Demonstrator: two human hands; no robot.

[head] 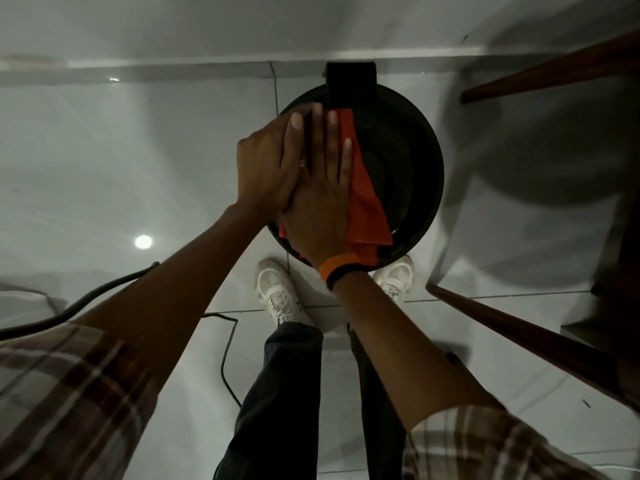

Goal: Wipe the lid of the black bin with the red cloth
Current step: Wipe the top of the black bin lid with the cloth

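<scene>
The round black bin lid (pixel 412 161) lies below me, seen from straight above, with a black hinge block (pixel 349 83) at its far edge. The red cloth (pixel 365 209) is spread across the lid's left half. My right hand (pixel 322 199) lies flat on the cloth, fingers stretched toward the hinge, with an orange band on the wrist. Over the lid's left rim, my left hand (pixel 266 157) rests beside the right hand and partly over its fingers. Whether the left hand holds the rim is hidden.
Dark wooden furniture legs (pixel 519 327) cross the right side near the bin. A black cable (pixel 228 355) trails over the glossy tiled floor at the left. My white shoes (pixel 277 296) stand just in front of the bin. A wall baseboard (pixel 173 65) runs behind it.
</scene>
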